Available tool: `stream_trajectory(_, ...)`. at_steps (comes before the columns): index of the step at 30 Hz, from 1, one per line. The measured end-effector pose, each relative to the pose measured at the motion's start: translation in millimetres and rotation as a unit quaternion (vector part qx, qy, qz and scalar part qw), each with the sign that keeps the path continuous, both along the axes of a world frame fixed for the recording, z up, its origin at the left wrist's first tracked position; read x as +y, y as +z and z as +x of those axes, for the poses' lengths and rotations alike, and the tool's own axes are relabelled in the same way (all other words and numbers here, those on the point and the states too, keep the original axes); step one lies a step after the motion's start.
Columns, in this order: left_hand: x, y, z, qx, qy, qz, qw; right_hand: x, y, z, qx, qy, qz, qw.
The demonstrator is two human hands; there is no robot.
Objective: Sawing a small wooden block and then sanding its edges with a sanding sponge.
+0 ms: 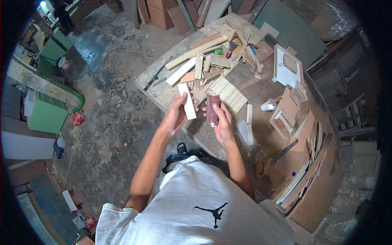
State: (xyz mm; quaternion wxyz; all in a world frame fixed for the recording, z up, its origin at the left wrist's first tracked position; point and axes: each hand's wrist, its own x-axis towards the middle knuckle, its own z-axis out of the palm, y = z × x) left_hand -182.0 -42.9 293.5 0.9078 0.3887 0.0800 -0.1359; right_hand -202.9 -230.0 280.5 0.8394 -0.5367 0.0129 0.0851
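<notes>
My left hand (pixel 176 110) grips a short pale wooden strip (pixel 187 101) held upright over the near edge of the worktable. Just to its right, my right hand (pixel 222 122) is closed around a dark red block (pixel 212 107), which looks wrapped in sandpaper, with a whitish lower end. The two pieces are apart. Beyond my hands lies a pile of wooden offcuts (pixel 198 65) on the worktable (pixel 239 155), with a hammer (pixel 255 55), a dark-headed tool (pixel 231 50) and a wide light board (pixel 228 96).
A long thin tool (pixel 157 75) lies at the table's left. Rightward are a white framed piece (pixel 286 65), a can (pixel 268 105) and long strips (pixel 306 175). Green panels (pixel 47 112), a hose (pixel 77 104) and a red box (pixel 79 117) stand left. Dark figure (pixel 62 16), possibly a person, far back.
</notes>
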Motion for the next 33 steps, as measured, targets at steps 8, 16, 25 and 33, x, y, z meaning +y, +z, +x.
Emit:
stream_trajectory(8,18.5,-11.0,-4.8,-0.026,0.007,0.117,0.993,31.5,-20.2,-10.0,0.029,0.000,0.014,0.999)
stream_trajectory(16,24.6,-8.6,-11.9,-0.025,0.019,0.159,0.987,55.9,-13.9,-3.1,0.007,-0.031,0.036,0.999)
stream_trajectory(25,18.8,-28.8,-22.0,-0.037,0.018,0.211,0.977,62.4,-6.0,24.5,-0.071,-0.052,-0.048,0.995)
stream_trajectory(33,24.9,-23.8,3.8,-0.032,0.072,0.173,0.982,65.1,-24.6,5.9,-0.043,-0.031,-0.084,0.995)
